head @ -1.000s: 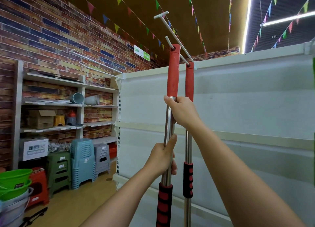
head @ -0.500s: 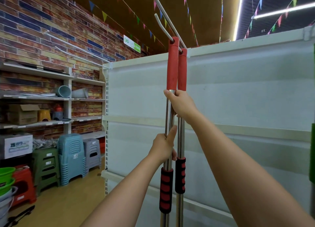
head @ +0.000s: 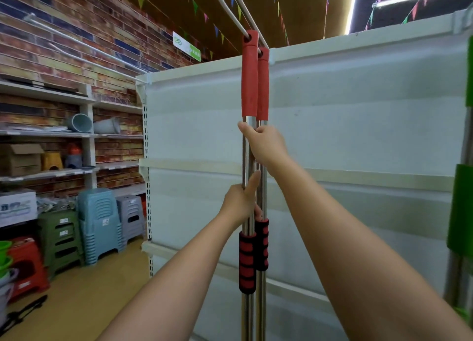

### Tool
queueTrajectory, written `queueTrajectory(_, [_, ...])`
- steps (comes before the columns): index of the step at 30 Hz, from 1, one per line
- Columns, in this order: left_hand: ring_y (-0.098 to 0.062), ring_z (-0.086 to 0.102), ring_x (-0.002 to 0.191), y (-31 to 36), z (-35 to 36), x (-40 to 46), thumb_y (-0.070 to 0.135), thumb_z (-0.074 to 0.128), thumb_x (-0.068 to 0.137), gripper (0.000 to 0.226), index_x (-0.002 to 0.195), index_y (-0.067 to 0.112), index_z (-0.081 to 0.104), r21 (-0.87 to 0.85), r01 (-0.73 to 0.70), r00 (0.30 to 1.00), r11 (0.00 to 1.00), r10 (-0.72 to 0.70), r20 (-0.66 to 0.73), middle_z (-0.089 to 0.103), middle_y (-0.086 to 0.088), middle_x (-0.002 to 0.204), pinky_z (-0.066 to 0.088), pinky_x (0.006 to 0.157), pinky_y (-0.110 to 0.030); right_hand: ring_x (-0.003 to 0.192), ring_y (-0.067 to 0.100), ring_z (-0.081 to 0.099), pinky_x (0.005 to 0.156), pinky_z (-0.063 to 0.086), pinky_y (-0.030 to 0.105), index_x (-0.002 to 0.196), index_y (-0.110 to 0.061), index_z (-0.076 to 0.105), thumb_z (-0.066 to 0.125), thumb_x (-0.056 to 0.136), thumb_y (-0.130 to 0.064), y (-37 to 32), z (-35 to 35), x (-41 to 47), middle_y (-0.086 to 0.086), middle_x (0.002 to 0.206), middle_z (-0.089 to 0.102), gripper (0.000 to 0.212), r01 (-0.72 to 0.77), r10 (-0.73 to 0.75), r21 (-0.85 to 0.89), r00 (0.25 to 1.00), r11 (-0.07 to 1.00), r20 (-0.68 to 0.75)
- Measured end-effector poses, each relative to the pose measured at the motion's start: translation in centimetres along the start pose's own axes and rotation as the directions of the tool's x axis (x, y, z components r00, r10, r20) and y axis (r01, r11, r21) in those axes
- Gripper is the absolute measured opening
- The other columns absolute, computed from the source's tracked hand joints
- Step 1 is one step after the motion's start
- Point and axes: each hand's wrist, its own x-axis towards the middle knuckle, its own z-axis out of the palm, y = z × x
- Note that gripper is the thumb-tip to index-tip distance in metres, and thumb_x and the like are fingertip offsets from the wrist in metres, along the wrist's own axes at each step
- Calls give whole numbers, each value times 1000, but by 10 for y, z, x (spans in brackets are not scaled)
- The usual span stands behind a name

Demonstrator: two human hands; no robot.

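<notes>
Poles: I am counting two, steel, standing upright, side by side and touching, in front of white shelf panel. Each is wearing one red top sleeve and one red-black foam grip. Left hand is curling fingers round steel just above grips. Right hand is gripping shafts just under sleeves. Containers: two grey buckets lying sideways on wall shelf; one cardboard box, flaps open, contents hidden from me.

Head view, close, facing shelving (slightly upward)
</notes>
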Motion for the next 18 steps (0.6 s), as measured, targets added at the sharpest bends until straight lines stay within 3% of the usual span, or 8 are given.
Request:
queueTrajectory(3, [-26, 64, 61, 5, 0, -5, 63, 30, 87, 62, 75, 7, 53, -4, 4, 999, 1000, -4, -32, 65, -12, 58, 52, 83, -43, 53, 15, 42, 56, 36, 30, 59, -17, 39, 52, 88, -38, 11, 5, -20, -2, 57, 42, 38, -19, 21, 62, 999, 998, -32])
queueTrajectory(5, [-30, 65, 68, 5, 2, -8, 53, 35, 90, 50, 89, 5, 52, 19, -3, 997, 1000, 4, -74, 66, -13, 68, 54, 75, -41, 67, 17, 52, 65, 45, 33, 75, -14, 52, 52, 88, -34, 26, 6, -36, 0, 69, 52, 24, -61, 65, 138, 998, 989, -25])
queueTrajectory(9, [-20, 57, 71, -22, 8, -26, 53, 45, 87, 42, 96, 12, 43, 178, 83, 995, 981, -72, -67, 61, -8, 90, 42, 58, -30, 78, 18, 56, 73, 45, 34, 86, -11, 55, 50, 90, -24, 59, -2, -71, 0, 79, 57, 14, -146, 158, 212, 987, 966, -40])
queueTrajectory(12, [-30, 58, 99, -49, 16, -52, 58, 44, 85, 58, 113, 7, 44, 297, 223, 975, 928, -210, -77, 60, -13, 115, 46, 78, -36, 71, 15, 56, 70, 45, 31, 85, -13, 54, 48, 90, -22, 72, -13, -103, 0, 76, 57, 12, -196, 206, 183, 978, 963, -36])
queueTrajectory(14, [-34, 56, 111, -60, 24, -66, 62, 41, 85, 70, 123, 3, 42, 306, 315, 949, 898, -288, -132, 57, -16, 123, 45, 89, -39, 77, 19, 57, 73, 46, 35, 82, -12, 54, 48, 89, -21, 76, -23, -125, 3, 78, 58, 13, -221, 228, 147, 973, 964, -34])
queueTrajectory(18, [-39, 49, 120, -62, 46, -104, 53, 48, 85, 69, 128, 1, 38, 100, 462, 878, 881, -438, -193, 45, -20, 135, 41, 97, -43, 85, 32, 60, 85, 48, 46, 85, -3, 59, 50, 88, -22, 79, -45, -174, 13, 84, 62, 21, -303, 312, 97, 945, 948, -94])
